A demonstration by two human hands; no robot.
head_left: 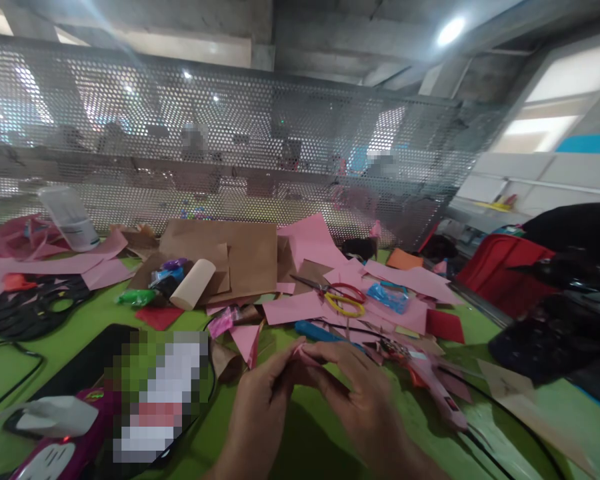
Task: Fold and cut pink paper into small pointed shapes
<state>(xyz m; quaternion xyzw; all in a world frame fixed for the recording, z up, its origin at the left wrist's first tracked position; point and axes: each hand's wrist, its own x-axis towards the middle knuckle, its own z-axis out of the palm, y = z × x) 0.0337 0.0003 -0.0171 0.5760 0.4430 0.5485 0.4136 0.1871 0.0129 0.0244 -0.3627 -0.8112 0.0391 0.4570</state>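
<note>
Both hands meet low in the middle of the view, above the green table. Between the fingertips is a small piece of pink paper, mostly covered by the fingers. My left hand pinches it from the left, and my right hand pinches it from the right. Just beyond the hands lies a blue stick-like tool. To the right rests a pink glue gun with a black cord. Scissors with red and yellow handles lie farther back among pink paper scraps.
A cardboard tube leans near a brown cardboard sheet. At the left are a black round tray, a plastic cup and a purple power strip with a white plug. A perforated metal screen stands behind.
</note>
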